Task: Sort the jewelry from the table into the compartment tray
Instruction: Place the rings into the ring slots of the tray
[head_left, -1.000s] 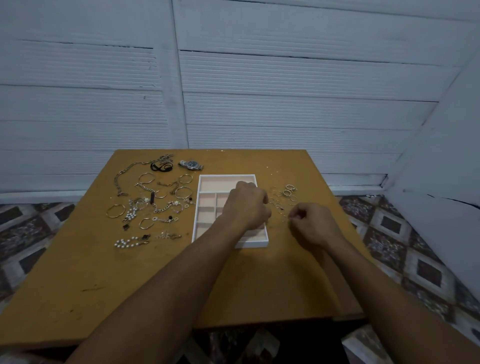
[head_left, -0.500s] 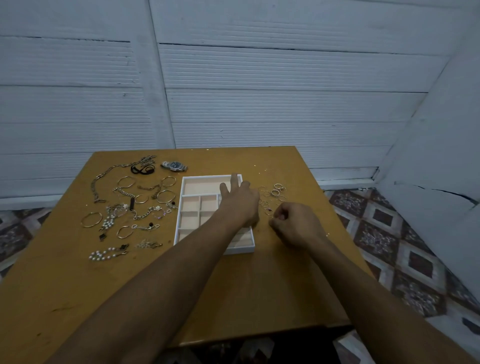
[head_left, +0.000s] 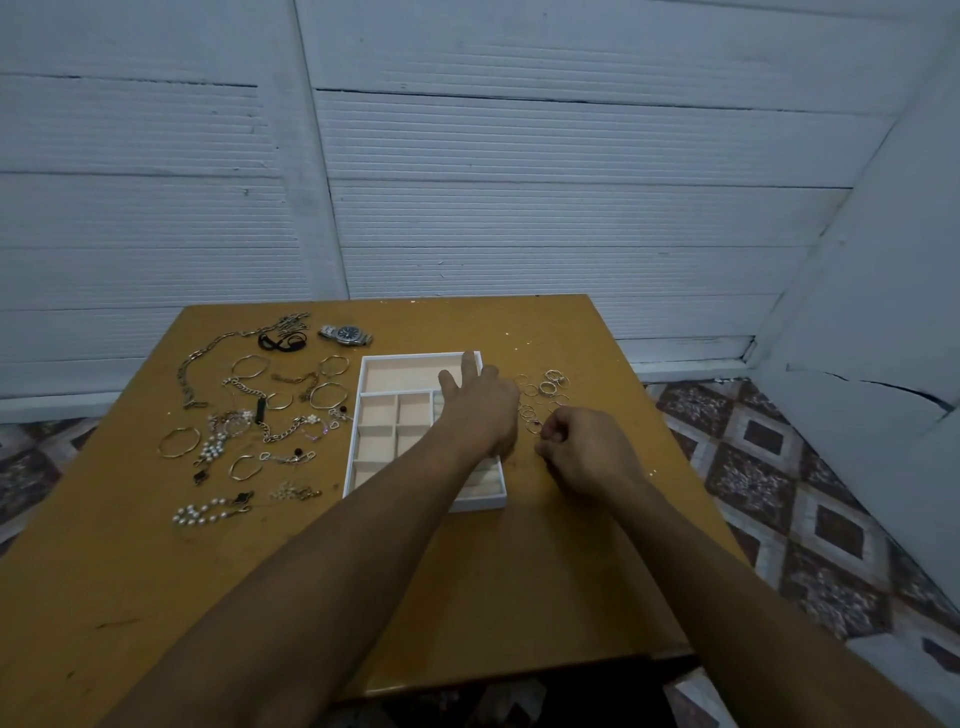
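Plainly, the left hand (head_left: 480, 410) stretches straight-fingered over the compartment tray (head_left: 378, 413); the right hand (head_left: 584, 452) curls beside the rings (head_left: 545, 387) on the tabletop (head_left: 467, 571), whether holding one I cannot tell.

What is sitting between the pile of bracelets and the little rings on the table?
The white compartment tray sits between them, with the left hand reaching over its right side. The head view shows this.

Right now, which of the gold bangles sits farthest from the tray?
The gold bangle at the far left of the spread, beside the pearl cluster; the other bangles lie closer to the tray.
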